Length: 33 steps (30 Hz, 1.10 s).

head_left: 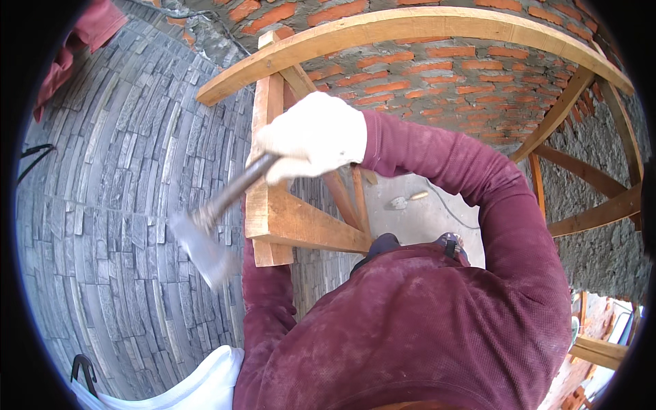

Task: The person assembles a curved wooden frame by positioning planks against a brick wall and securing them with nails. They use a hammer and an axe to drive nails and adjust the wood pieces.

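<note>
My right hand [316, 139], in a white work glove, reaches across from the right and is closed round the handle of a hatchet [205, 254]. Its metal head is smeared by motion and hangs over the left side of a wooden frame, in front of the grey wall. Just below the glove is the end of a wooden beam [311, 224], joined to an upright post [268, 102]. My left sleeve [265, 294] runs up behind this timber joint, which hides my left hand, so what it touches cannot be seen.
A long wooden rail [417, 26] crosses overhead before a brick wall [437, 68]. Grey stone-patterned cladding [130, 184] covers the left. On the floor lie a trowel [400, 202] and a thin cable [451, 208]. White cloth [198, 383] hangs lower left, red cloth [96, 27] upper left.
</note>
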Available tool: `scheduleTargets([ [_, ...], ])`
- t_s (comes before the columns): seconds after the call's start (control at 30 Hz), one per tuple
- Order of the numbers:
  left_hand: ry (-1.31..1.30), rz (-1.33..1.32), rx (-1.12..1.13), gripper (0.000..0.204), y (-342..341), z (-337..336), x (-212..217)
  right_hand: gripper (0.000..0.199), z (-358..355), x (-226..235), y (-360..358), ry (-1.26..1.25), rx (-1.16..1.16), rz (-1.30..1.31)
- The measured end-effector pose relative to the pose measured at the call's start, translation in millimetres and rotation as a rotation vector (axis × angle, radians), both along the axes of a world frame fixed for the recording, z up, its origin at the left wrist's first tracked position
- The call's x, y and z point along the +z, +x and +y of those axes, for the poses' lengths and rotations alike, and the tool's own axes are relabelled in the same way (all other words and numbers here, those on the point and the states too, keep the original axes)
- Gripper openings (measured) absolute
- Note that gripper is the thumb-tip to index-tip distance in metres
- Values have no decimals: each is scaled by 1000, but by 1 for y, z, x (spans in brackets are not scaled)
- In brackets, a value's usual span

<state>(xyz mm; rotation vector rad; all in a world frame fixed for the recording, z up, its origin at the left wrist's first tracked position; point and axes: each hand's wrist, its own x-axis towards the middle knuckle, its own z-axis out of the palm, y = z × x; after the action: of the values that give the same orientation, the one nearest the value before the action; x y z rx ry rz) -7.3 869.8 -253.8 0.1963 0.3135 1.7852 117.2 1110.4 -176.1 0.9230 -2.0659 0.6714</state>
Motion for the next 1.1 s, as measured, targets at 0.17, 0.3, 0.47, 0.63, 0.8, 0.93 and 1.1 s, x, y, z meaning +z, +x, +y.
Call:
scheduleTargets([
  [0.17,40,-143,-51,37,-7,-5,1,54,48,5,-7,36,-538,-564],
  [0.3,-53,-58,48,37,-6,-6,2,55,57,-34,-16,48,-516,-544],
  [0.47,-72,-51,59,42,-4,-5,7,53,48,-41,-39,-9,-559,-317],
  [0.63,-253,-12,130,48,7,-14,26,52,54,-34,-49,195,-632,-586],
  [0.8,-260,-90,187,41,17,-31,34,38,50,-56,-21,-168,-496,-424],
  [0.93,-109,-107,126,37,24,-38,19,41,47,-84,14,-379,-462,-590],
  [1.1,-41,14,138,40,40,-45,6,33,50,-162,25,-562,-606,-1064],
])
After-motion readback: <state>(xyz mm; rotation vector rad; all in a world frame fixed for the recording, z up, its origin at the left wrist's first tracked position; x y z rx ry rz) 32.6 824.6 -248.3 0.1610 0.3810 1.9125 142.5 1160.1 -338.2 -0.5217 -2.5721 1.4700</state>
